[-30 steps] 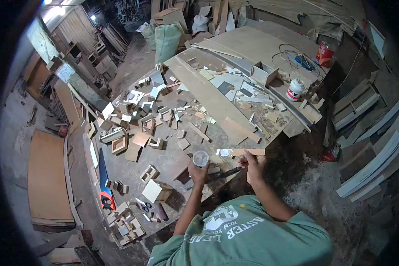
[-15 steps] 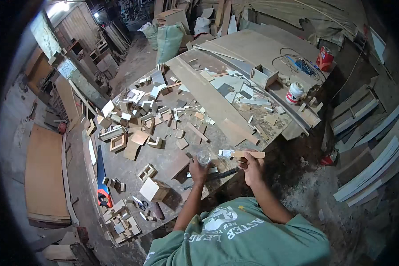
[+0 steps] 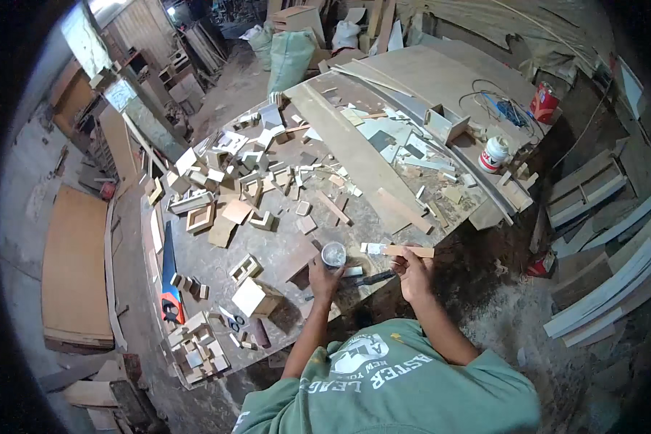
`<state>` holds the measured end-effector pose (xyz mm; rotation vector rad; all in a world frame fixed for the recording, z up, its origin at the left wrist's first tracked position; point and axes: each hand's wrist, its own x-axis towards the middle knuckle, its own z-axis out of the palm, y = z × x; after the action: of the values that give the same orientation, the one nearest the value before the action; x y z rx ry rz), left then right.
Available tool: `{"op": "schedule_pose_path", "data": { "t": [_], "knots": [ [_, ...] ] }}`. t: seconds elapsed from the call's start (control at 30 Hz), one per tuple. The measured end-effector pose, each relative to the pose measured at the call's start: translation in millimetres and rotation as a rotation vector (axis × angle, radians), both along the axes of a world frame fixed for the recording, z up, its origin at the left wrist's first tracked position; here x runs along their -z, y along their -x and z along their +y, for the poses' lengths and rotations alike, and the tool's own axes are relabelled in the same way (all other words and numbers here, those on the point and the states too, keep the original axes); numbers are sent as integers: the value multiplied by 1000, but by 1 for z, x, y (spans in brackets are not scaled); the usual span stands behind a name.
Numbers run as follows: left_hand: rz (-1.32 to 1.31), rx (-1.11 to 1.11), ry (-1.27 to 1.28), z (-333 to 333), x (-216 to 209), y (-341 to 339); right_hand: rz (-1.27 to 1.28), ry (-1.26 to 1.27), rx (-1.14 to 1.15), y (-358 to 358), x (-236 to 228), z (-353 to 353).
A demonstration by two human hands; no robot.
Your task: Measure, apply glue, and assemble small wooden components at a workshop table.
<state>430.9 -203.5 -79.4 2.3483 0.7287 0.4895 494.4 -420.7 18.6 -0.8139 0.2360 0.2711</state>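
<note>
My left hand (image 3: pixel 324 281) is closed around a small clear cup (image 3: pixel 333 254) with whitish stuff inside, held over the table's near edge. Between the fingers and thumb of my right hand (image 3: pixel 415 276) is a flat wooden strip (image 3: pixel 409 251). The strip's left end is coated white and points toward the cup, apart from it. Below the hands, a dark long tool (image 3: pixel 375 279) lies along the table edge, its kind unclear. A brown wooden block (image 3: pixel 301 262) sits just left of my left hand.
Small wooden boxes and offcuts cover the worktable (image 3: pixel 217 289). A handsaw (image 3: pixel 170 275) and scissors (image 3: pixel 233 319) lie at the left. A white tub (image 3: pixel 493 154), a red can (image 3: pixel 545 103) and a long board (image 3: pixel 354 155) are farther off. Panels (image 3: pixel 615 289) lean at the right.
The view has shifted slightly, so the table appears a little farther right. The cup's whitish contents show more plainly now. Both hands keep their holds.
</note>
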Motion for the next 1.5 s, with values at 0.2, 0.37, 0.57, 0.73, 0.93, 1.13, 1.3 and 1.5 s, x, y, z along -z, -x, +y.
{"op": "schedule_pose_path", "data": {
  "t": [0.2,0.37,0.57,0.73,0.93,1.13,1.3,1.5],
  "knots": [
    [-49,-71,-30,15,-7,35,-21,-39,-94,2,-7,8],
    [-401,-88,74,43,-6,56,-105,-44,-183,0,2,17],
    [-484,-14,1305,33,-72,50,-34,-57,-213,-1,-14,29],
    [-556,96,1531,31,-83,47,-155,-205,-322,-6,-28,32],
    [-518,117,1624,18,-86,54,-94,-234,-375,3,-26,40],
    [-507,201,1759,7,-110,54,-127,-205,-466,2,-30,37],
    [-473,287,1762,-1,-126,52,-177,-218,-597,-3,-30,32],
    [-475,297,1741,-1,-128,52,-203,-225,-620,-7,-30,33]
  ]
}}
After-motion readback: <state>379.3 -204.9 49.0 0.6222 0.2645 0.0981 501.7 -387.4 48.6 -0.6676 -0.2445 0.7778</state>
